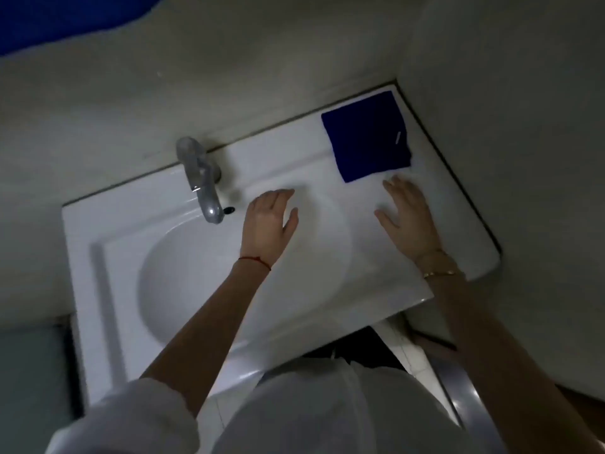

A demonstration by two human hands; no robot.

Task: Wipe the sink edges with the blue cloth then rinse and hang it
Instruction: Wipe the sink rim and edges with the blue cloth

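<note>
A blue cloth (367,136), folded into a flat square, lies on the far right corner of the white sink (98,224) rim. My right hand (407,214) hovers just in front of the cloth with fingers spread, a short gap from its near edge. Over the basin's right side, my left hand (270,224) is held with fingers relaxed and holds nothing. Neither hand touches the cloth.
A chrome tap (201,181) stands at the back of the basin, left of my left hand, with the overflow hole (229,210) beside it. Walls close in behind and to the right. A blue shape (59,18) shows at the top left.
</note>
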